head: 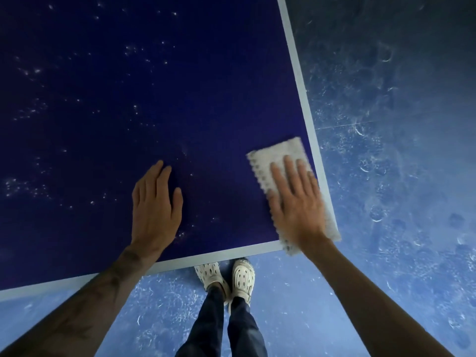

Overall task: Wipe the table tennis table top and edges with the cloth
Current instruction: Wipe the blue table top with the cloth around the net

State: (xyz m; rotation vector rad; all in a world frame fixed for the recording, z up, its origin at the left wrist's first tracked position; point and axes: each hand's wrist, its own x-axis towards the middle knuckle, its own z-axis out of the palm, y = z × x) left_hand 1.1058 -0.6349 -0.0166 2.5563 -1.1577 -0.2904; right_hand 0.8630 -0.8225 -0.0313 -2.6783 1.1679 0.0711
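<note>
The dark blue table tennis table top (pixel 128 112) fills the upper left, bordered by a pale line (pixel 301 99) along its right side and near end. A white folded cloth (pixel 275 155) lies flat at the near right corner, reaching over the border line. My right hand (pixel 296 202) presses flat on the cloth with fingers spread and looks slightly blurred. My left hand (pixel 154 204) rests flat on the bare table surface to the left, holding nothing. Pale dusty specks dot the table top, mostly on the left and far parts.
A scuffed blue floor (pixel 399 176) surrounds the table on the right and below. My legs in dark trousers and white clogs (pixel 242 276) stand right at the table's near edge.
</note>
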